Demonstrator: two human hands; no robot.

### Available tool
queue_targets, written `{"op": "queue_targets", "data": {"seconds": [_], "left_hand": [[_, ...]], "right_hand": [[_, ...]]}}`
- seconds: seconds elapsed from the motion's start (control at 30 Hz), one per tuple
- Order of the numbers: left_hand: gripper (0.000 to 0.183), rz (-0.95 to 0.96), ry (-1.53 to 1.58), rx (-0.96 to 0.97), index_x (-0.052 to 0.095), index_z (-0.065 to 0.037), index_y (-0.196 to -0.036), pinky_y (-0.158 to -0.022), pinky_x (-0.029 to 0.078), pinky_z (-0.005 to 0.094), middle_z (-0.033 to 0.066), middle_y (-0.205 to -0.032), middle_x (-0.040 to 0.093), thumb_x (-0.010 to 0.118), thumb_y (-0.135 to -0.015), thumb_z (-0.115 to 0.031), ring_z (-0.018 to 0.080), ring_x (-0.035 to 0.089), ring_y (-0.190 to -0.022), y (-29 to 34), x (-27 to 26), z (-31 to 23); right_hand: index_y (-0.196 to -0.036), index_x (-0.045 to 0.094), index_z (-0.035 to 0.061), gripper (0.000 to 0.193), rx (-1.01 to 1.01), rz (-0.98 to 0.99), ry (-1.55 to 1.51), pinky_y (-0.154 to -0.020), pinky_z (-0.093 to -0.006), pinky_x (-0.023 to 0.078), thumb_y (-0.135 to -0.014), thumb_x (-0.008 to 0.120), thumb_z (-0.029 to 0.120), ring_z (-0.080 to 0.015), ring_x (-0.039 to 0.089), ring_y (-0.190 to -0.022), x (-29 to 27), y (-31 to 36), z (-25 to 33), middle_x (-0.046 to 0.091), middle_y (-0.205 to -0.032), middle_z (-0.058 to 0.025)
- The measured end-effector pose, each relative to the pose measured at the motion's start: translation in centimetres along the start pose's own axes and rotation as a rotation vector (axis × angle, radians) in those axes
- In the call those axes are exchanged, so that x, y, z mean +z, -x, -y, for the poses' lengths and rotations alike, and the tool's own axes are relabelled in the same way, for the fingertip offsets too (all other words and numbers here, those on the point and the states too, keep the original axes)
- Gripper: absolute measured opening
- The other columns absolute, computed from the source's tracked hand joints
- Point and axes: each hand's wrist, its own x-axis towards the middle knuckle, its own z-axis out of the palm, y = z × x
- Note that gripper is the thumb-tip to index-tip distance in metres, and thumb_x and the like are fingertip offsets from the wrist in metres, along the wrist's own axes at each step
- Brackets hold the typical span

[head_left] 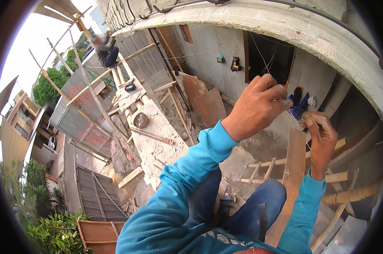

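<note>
Both of my hands are raised in front of the grey wall, close together. My left hand (261, 106) is closed, its thumb and fingertips pinched together and pointing at the other hand. My right hand (320, 135), slightly lower, pinches with thumb and index finger. A thin pale string (296, 120) shows between the two hands, and it seems to run into both pinches. Whether it is cord or wire I cannot tell. Below my right hand, more of the string hangs near an upright wooden plank (294, 161).
A mortar-covered plank platform (159, 139) on bamboo poles holds a round bowl (139, 120), a wooden stick (152, 135) and a black box-like item (130, 87). Another person (106, 51) sits at its far end. A concrete beam (259, 16) curves overhead; a bamboo ladder (261, 170) lies below right.
</note>
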Motion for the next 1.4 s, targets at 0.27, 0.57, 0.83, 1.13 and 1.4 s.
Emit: {"op": "queue_targets", "data": {"seconds": [0.27,0.57,0.83,1.13,1.4], "left_hand": [[0.025,0.047,0.057,0.089,0.072,-0.011,-0.097,-0.081,0.05,0.042,0.0045,-0.096,0.064,0.074,-0.073,-0.005,0.0246,0.061,-0.09,-0.3,0.8,0.9],[0.021,0.156,0.116,0.064,0.071,-0.009,-0.099,-0.076,0.05,0.0371,0.0039,-0.09,0.064,0.072,-0.078,-0.007,0.0226,0.061,-0.081,-1.8,-0.4,-0.5],[0.018,0.059,0.305,0.001,0.075,-0.007,-0.09,-0.06,0.049,0.0356,0.0078,-0.078,0.063,0.078,-0.073,-0.003,0.0241,0.059,-0.07,-2.4,0.8,-1.4],[0.008,0.031,0.354,-0.029,0.072,-0.003,-0.084,-0.067,0.049,0.0392,0.0089,-0.073,0.058,0.077,-0.077,-0.004,0.0281,0.058,-0.071,-2.6,0.7,-1.2],[0.014,0.019,0.414,-0.036,0.074,-0.004,-0.088,-0.064,0.05,0.0383,0.0116,-0.08,0.063,0.078,-0.075,-0.003,0.0295,0.06,-0.071,-2.6,-1.0,-0.7]], "right_hand": [[-0.101,0.066,-0.0021,0.013,-0.12,-0.04,0.037,-0.076,-0.0301,0.054,-0.094,0.065,0.009,-0.0161,0.064,-0.087,0.9,0.2,1.9,0.065,-0.093,-0.0088],[-0.099,0.068,-0.0023,0.016,-0.127,-0.062,0.214,-0.073,-0.0275,0.053,-0.093,0.068,0.013,-0.0131,0.063,-0.081,0.0,-0.3,3.2,0.068,-0.089,-0.0077],[-0.097,0.07,-0.0008,0.012,-0.126,-0.124,0.409,-0.073,-0.0325,0.051,-0.09,0.068,0.01,-0.0193,0.064,-0.081,-0.4,-0.3,3.7,0.067,-0.085,-0.0111],[-0.093,0.07,0.0028,0.017,-0.28,-0.069,0.567,-0.088,-0.0379,0.045,-0.077,0.07,-0.004,-0.029,0.057,-0.102,-1.2,-1.0,5.2,0.058,-0.108,-0.0116],[-0.092,0.068,0.0025,0.011,-0.227,0.119,0.504,-0.087,-0.0378,0.047,-0.082,0.065,-0.001,-0.0286,0.058,-0.102,-1.5,-1.9,6.3,0.057,-0.105,-0.0117]]}}
